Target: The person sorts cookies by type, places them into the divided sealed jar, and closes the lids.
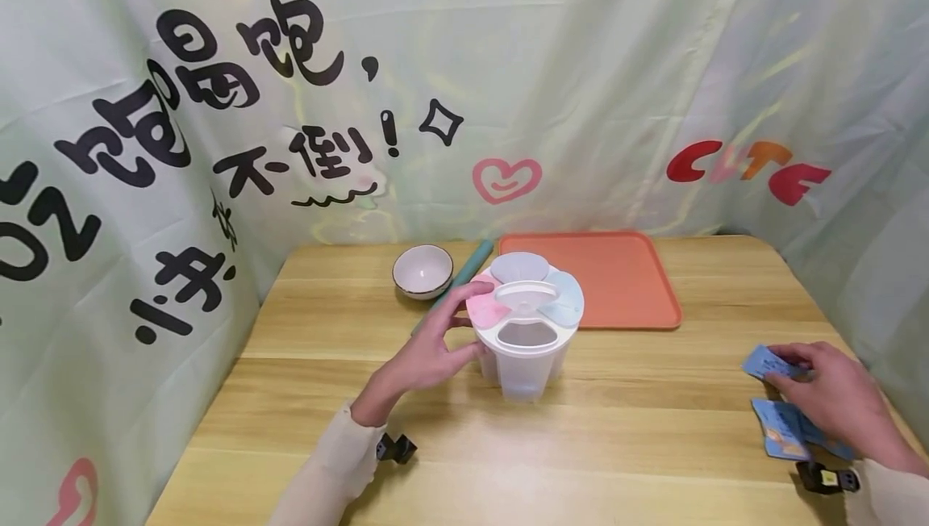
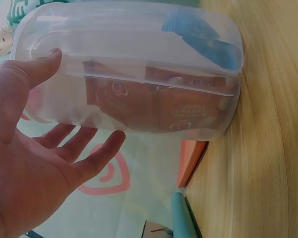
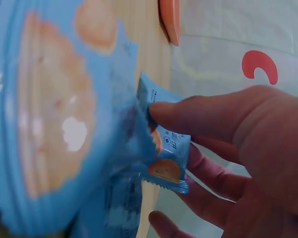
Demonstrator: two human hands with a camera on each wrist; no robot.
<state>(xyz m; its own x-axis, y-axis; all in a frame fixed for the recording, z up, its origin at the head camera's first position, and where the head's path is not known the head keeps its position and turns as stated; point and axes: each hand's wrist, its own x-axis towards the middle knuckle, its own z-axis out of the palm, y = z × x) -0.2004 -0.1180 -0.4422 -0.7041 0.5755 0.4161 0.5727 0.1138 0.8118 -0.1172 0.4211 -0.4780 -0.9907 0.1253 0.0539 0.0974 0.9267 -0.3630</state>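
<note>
A translucent plastic container point(image 1: 524, 377) with several compartments stands upright on the table. Pink, lavender and blue flaps cover parts of its lid, while the white front flap point(image 1: 527, 294) is raised above an opening. Through the wall, brown snack packets point(image 2: 188, 106) and a blue packet point(image 2: 208, 42) show inside. My left hand point(image 1: 434, 352) holds the container's left side, fingers and thumb spread around it near the lid. At the right, my right hand point(image 1: 835, 389) pinches a blue biscuit packet point(image 3: 166, 144) between thumb and fingers. More blue biscuit packets point(image 1: 782, 432) lie just below that hand.
Behind the container lies an orange tray point(image 1: 624, 284). A white bowl point(image 1: 423, 270) with a dark rim sits to its left, beside a teal stick-like object point(image 1: 475, 260). Printed cloth point(image 1: 581, 90) hangs behind the wooden table point(image 1: 653, 429).
</note>
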